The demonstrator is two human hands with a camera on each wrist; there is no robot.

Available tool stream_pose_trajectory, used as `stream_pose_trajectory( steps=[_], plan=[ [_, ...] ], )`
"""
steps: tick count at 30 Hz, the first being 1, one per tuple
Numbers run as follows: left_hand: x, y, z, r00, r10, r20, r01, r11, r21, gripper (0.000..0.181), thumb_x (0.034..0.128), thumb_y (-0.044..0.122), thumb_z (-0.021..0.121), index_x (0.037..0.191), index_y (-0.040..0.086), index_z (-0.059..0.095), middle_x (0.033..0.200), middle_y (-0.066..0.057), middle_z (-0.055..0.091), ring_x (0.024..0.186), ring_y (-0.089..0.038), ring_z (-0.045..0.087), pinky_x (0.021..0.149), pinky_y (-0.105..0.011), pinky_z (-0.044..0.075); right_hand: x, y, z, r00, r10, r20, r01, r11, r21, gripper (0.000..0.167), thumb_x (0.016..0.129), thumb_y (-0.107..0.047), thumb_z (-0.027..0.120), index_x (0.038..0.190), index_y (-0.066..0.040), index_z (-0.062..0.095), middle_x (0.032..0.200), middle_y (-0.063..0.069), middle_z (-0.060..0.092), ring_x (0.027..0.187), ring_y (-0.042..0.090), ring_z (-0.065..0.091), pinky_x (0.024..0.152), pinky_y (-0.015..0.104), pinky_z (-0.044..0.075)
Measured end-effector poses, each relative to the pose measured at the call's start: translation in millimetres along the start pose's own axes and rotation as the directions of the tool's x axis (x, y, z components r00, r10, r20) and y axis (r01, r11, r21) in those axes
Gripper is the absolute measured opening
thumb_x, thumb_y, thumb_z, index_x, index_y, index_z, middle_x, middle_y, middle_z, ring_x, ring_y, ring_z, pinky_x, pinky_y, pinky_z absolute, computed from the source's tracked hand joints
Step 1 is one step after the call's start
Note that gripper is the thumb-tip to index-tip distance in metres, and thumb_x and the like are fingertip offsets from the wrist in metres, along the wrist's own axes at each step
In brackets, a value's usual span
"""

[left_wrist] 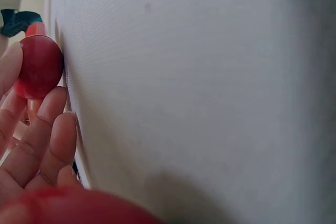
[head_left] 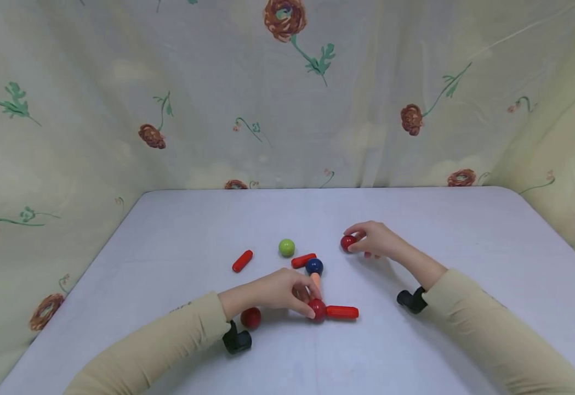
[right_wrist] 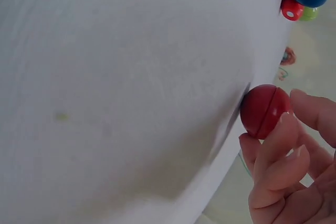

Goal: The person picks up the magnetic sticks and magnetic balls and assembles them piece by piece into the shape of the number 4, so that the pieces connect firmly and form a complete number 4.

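The left hand pinches a red ball between thumb and fingers at the table's middle; the left wrist view shows this ball close up. A red stick extends right from that ball, and an orange stick lies between it and a blue ball. Farther back on the right, the right hand grips another red ball with its fingertips, on the table surface. In the right wrist view, thumb and fingers lie around this ball.
A red stick lies beside the blue ball, with a green ball behind it. Another red stick lies to the left. A third red ball sits by the left wrist. A patterned curtain hangs behind the table.
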State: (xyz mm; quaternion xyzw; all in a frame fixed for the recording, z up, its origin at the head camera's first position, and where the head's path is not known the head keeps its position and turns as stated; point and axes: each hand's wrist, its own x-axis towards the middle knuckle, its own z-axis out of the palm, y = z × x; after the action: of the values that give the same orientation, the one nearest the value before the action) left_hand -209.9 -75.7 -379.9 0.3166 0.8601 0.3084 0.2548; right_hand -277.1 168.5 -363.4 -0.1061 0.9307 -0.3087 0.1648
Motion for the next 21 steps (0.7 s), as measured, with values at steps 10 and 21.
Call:
stream_pose_trajectory(
  steps=[10, 21],
  plan=[
    [-0.3, 0.4, 0.3, 1.0, -0.004, 0.003, 0.004, 1.0, 0.001, 0.025, 0.0753, 0.019, 0.075, 0.099, 0.018, 0.066, 0.078, 0.009, 0.063, 0.074, -0.002, 0.057, 0.07, -0.016, 0.046, 8.0, 4.5, 3.5, 1.0, 0.007, -0.008, -0.007, 1.0, 0.012, 0.039, 0.084, -0.015, 0.064, 0.121, -0.005, 0.055, 0.107, 0.019, 0.057, 0.061, 0.017, 0.052, 0.056, 0.023, 0.047],
    [-0.3, 0.9, -0.8, 1.0, 0.004, 0.007, -0.004, 1.0, -0.008, 0.026, 0.0754, 0.019, 0.075, 0.099, 0.017, 0.066, 0.079, 0.009, 0.063, 0.075, -0.002, 0.057, 0.07, -0.016, 0.046, -7.1, 0.7, 2.4, 0.999, -0.042, -0.026, 0.042, 0.999, -0.009, 0.04, 0.082, -0.017, 0.067, 0.119, -0.005, 0.057, 0.108, 0.02, 0.058, 0.08, 0.022, 0.055, 0.062, 0.025, 0.051]
  ],
)
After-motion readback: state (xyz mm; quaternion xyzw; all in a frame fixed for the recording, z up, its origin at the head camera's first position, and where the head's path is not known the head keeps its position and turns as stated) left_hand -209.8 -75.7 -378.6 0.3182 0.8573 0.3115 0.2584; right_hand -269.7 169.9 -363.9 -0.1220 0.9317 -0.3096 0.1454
